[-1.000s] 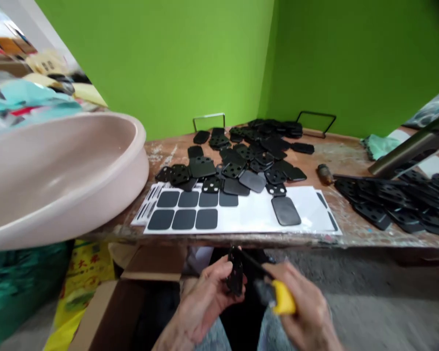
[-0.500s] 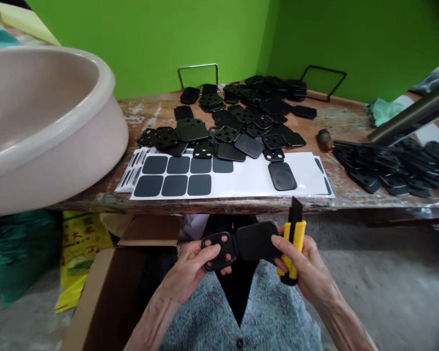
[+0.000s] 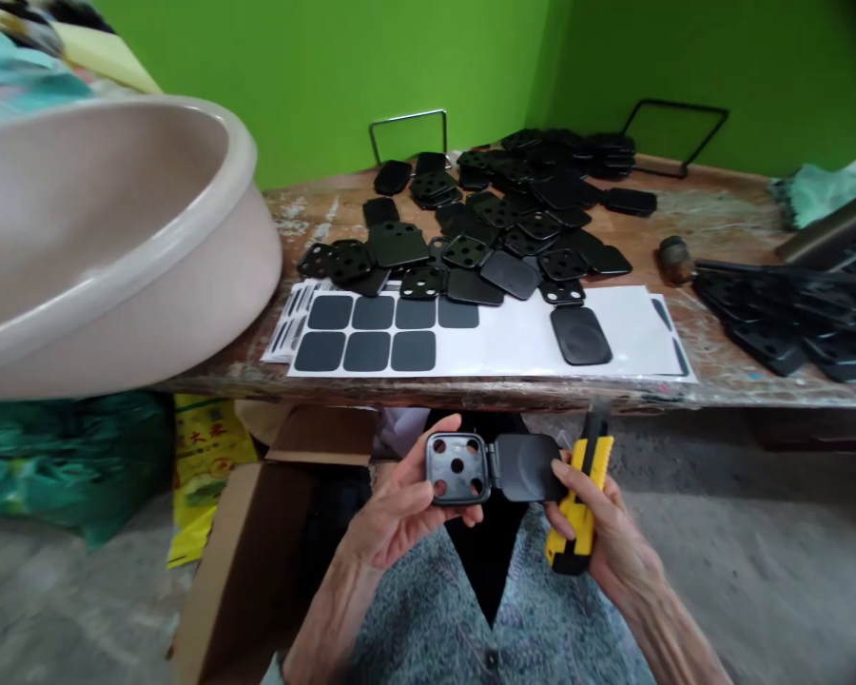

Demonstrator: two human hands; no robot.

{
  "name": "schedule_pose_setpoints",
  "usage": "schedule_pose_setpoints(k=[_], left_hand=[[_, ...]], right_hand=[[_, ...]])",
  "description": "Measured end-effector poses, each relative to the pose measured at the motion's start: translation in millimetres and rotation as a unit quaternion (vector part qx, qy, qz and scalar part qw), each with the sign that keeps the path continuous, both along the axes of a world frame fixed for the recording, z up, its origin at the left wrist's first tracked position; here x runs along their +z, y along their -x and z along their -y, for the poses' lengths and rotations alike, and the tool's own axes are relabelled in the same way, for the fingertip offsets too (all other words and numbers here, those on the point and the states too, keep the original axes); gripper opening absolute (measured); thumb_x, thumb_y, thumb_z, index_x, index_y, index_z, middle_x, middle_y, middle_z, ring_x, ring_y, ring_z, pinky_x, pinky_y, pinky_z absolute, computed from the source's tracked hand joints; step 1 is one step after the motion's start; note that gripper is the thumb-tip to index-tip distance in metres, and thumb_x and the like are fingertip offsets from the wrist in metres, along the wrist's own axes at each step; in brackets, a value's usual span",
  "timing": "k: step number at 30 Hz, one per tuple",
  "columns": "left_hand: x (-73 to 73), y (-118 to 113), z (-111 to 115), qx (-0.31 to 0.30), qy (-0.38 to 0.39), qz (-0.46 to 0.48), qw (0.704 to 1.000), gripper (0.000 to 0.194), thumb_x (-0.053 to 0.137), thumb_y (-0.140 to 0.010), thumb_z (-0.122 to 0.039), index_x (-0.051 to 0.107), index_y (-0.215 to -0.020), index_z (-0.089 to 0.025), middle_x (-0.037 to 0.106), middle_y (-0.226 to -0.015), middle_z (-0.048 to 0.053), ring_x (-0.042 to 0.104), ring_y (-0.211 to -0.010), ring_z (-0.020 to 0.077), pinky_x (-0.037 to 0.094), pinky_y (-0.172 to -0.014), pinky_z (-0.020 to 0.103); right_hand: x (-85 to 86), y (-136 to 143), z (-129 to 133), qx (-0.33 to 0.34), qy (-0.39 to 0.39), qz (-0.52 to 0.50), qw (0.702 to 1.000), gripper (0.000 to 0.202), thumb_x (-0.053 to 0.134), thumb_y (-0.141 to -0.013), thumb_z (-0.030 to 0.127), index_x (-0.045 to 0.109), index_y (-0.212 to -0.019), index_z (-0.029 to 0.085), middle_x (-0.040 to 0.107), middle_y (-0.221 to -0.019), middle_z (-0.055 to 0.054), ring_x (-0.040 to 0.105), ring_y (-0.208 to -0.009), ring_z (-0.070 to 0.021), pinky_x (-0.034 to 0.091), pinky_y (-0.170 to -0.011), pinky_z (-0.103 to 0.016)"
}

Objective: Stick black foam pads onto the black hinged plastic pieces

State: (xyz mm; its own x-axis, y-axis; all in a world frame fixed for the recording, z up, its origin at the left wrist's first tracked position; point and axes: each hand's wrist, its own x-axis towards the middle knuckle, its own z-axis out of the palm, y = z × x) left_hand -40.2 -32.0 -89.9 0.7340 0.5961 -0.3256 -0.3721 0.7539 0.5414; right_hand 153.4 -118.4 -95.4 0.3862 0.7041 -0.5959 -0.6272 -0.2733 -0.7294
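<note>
Between my hands is a black hinged plate [image 3: 527, 468], folded out flat over my lap. My left hand [image 3: 399, 504] grips its half with round holes, thumb at the lower left corner. My right hand [image 3: 606, 518] pinches the solid half's right edge and also holds a yellow utility knife [image 3: 589, 485], its dark blade end pointing up. Just beyond, on the table's front edge, lies a white sheet of dark rounded-square stickers [image 3: 367, 351]. Another hinged plate [image 3: 581, 336] rests on the sheet's right part.
Many black hinged plates [image 3: 471, 228] are heaped on the wooden table [image 3: 713, 214], with another pile [image 3: 777, 323] at right. A big pale basin [image 3: 243, 228] stands left. A small brown jar [image 3: 674, 260] sits near a metal tube [image 3: 838, 224]. Below is an open cardboard box [image 3: 221, 571].
The hinged plate has been tilted so its holed face shows more fully, and my left thumb has slid from its middle to its lower corner. The view has shifted left.
</note>
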Motion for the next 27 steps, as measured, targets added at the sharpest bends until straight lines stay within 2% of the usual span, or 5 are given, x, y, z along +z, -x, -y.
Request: schedule_pose_setpoints(k=[8,13,18,25,27], left_hand=[[-1.9,-8,-5,0.044,0.027,-0.029,0.998,0.028,0.048,-0.089,-0.045,0.056,-0.108,-0.026,0.06,-0.097,0.005,0.062,-0.061,0.016,0.046,-0.049,0.027],[25.4,-5,-15,0.039,-0.049,-0.168,0.984,0.04,0.055,-0.085,-0.044,0.054,-0.12,-0.023,0.063,-0.09,0.007,0.062,-0.06,0.0167,0.048,-0.055,0.029],[63.9,-5,-73,0.09,-0.149,-0.228,0.958,0.04,0.062,-0.081,-0.036,0.056,-0.118,-0.022,0.064,-0.079,0.004,0.061,-0.056,0.0147,0.047,-0.052,0.026],[79.2,-17,-190,0.169,-0.326,-0.364,0.856,0.037,0.058,-0.079,-0.035,0.054,-0.113,-0.021,0.062,-0.084,0.002,0.065,-0.058,0.0156,0.048,-0.053,0.026],[73.5,-15,-213,0.176,-0.363,-0.436,0.805,0.037,0.053,-0.079,-0.035,0.052,-0.113,-0.019,0.064,-0.084,0.005,0.065,-0.059,0.0168,0.049,-0.053,0.028]], right_hand=[[-14.5,21,7,-0.02,0.013,-0.066,0.998,0.034,0.076,-0.07,0.038,0.053,-0.089,0.021,0.045,-0.052,0.01,0.033,-0.034,-0.0028,0.025,-0.037,-0.017],[-6.7,23,-1,0.028,0.024,-0.012,0.999,0.035,0.067,-0.077,0.051,0.051,-0.081,0.021,0.038,-0.038,0.01,0.031,-0.034,-0.0046,0.026,-0.038,-0.016],[22.0,-12,-41,0.068,-0.034,0.217,0.973,0.044,0.064,-0.075,0.059,0.062,-0.088,0.016,0.065,-0.067,-0.004,0.044,-0.041,-0.0081,0.027,-0.037,-0.019],[53.1,-104,-77,0.031,0.04,0.699,0.713,0.025,0.055,-0.089,0.041,0.064,-0.1,0.021,0.068,-0.093,-0.005,0.064,-0.079,-0.0177,0.051,-0.068,-0.029],[57.1,-117,-79,0.025,0.046,0.727,0.684,0.023,0.056,-0.09,0.036,0.061,-0.108,0.021,0.063,-0.106,-0.006,0.062,-0.089,-0.0177,0.052,-0.076,-0.034]])
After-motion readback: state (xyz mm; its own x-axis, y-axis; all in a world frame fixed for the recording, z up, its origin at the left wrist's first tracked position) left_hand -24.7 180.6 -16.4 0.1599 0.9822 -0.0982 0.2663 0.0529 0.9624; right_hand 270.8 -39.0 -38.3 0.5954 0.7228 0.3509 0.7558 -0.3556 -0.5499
